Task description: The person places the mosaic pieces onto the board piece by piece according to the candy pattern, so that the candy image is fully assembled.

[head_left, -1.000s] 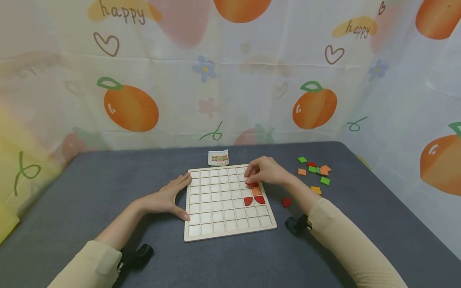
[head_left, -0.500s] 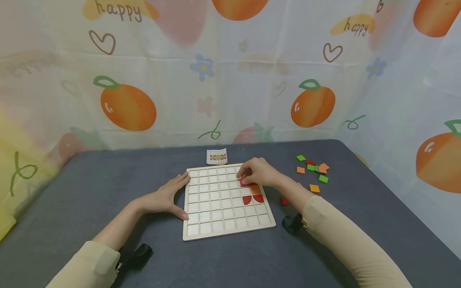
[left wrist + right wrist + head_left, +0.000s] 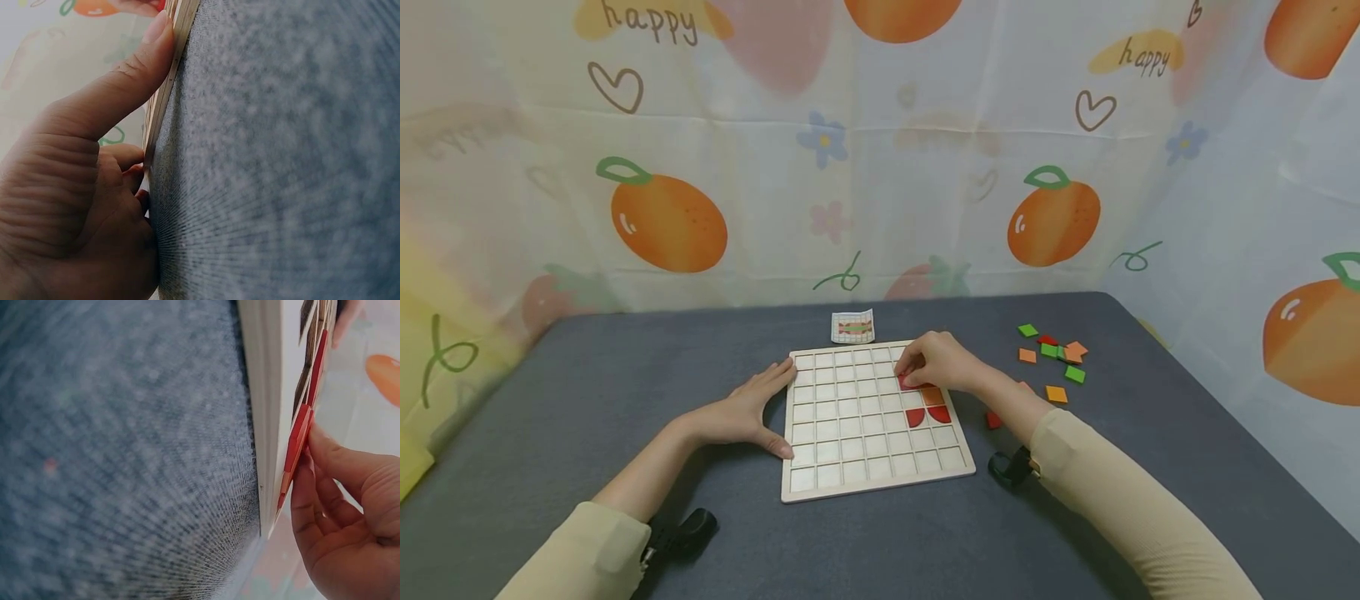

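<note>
As the left hand rests spread on the left edge of the board, the right hand pinches a red piece at its right side; an orange tile is in, most squares are bare, loose tiles lie farther right.

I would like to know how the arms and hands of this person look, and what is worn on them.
The left sleeve and right sleeve are pale cream-yellow, with plain cuffs. A rounded black device shows by each cuff, left and right. The left hand and right hand wear no gloves.
</note>
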Motion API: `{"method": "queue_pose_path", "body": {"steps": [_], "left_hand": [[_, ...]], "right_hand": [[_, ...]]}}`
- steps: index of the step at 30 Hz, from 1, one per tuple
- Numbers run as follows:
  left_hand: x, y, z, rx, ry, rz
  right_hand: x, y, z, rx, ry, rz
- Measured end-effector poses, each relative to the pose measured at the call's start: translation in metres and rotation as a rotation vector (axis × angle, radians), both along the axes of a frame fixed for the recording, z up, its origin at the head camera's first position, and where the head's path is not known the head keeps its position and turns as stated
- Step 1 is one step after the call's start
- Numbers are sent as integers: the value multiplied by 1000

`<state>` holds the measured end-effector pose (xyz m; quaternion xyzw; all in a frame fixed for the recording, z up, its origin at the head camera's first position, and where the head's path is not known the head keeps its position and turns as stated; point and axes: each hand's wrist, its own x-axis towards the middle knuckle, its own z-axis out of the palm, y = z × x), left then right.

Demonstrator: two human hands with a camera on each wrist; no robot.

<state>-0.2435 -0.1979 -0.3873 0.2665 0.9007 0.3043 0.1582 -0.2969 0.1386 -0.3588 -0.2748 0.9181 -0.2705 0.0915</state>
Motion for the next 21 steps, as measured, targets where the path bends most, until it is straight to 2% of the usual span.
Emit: {"method": "queue_pose_path", "body": {"steps": [21], "left_hand": [[0,2,1,1,0,13]], "right_hand": [[-1,-1,1,17,24,8]]}}
